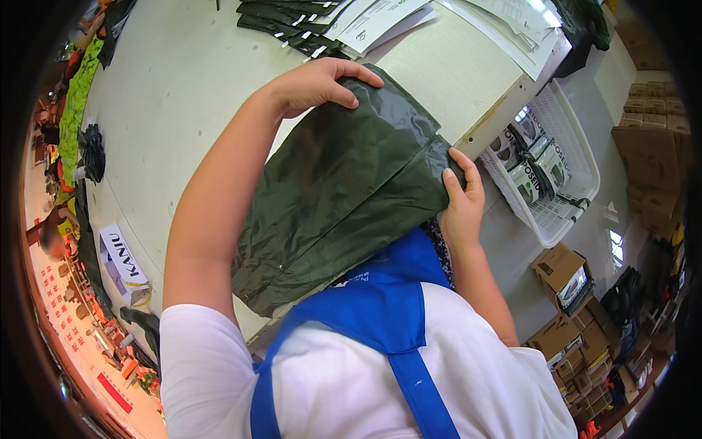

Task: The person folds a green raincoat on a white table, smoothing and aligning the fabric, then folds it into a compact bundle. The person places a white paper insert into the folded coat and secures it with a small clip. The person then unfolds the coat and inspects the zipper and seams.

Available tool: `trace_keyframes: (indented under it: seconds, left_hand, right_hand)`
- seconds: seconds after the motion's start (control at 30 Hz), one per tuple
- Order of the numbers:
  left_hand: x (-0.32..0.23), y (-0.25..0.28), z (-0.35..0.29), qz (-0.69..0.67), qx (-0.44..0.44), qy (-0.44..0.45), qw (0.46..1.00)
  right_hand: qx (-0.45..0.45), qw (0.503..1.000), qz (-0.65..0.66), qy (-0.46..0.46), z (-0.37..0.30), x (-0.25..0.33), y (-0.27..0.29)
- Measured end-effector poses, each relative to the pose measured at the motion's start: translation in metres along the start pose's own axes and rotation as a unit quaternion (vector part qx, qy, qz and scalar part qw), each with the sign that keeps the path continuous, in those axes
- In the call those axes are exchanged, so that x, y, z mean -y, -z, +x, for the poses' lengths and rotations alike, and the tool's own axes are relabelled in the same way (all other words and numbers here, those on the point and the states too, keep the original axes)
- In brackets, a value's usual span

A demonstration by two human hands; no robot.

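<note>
A folded dark green waterproof fabric piece (329,190) lies slanted over the near edge of the table, right in front of my body. Its surface is shiny and creased, and a straight fold or seam runs along its right part. My left hand (318,88) grips its far left edge, thumb and index finger on top and the other fingers out of sight. At the far right corner, my right hand (464,197) pinches the fabric between thumb and fingers. Part of the near end rests close to my blue apron (365,314).
Dark folded pieces with white tags (285,22) and white printed sheets (380,25) lie at the table's far side. Right of the table stands a white plastic basket (545,230) holding packaged items. Cardboard boxes (559,271) are on the floor; a white-blue box (124,263) sits left.
</note>
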State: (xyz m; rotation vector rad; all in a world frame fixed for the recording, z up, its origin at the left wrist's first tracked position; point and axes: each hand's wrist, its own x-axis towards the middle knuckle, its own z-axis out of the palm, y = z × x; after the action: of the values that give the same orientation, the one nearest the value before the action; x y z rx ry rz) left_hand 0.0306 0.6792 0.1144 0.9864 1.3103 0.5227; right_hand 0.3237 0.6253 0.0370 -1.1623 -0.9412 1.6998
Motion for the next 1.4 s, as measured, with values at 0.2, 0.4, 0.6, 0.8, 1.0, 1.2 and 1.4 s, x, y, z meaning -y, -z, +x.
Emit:
trace_keyframes:
  seconds: [0.2, 0.4, 0.6, 0.8, 1.0, 1.2, 1.4]
  left_hand:
    - [0.006, 0.006, -0.007, 0.002, 0.008, -0.035, 0.999]
    - [-0.018, -0.008, -0.031, 0.242, -0.006, -0.029, 0.97]
    - [-0.015, -0.006, -0.032, 0.396, 0.002, -0.098, 0.913]
    - [0.032, 0.007, 0.033, 0.141, 0.051, 0.014, 0.989]
    - [0.061, -0.005, 0.063, 0.229, 0.021, -0.052, 0.972]
    - [0.064, -0.02, 0.063, 0.305, -0.047, -0.026, 0.951]
    - [0.082, -0.05, -0.024, 0.391, -0.372, -0.18, 0.823]
  right_hand:
    - [0.049, 0.997, -0.062, -0.002, -0.004, 0.019, -0.002]
    - [0.099, 0.907, -0.406, 0.056, -0.016, 0.048, 0.002]
    - [0.132, 0.798, -0.521, 0.273, -0.016, 0.043, 0.003]
    - [0.125, 0.857, -0.499, -0.04, -0.009, 0.022, 0.002]
    - [0.17, 0.667, -0.72, -0.09, 0.005, 0.041, -0.016]
    - [0.06, 0.784, -0.588, 0.189, 0.016, 0.016, -0.028]
    - [0.03, 0.677, -0.702, 0.219, 0.051, -0.023, -0.053]
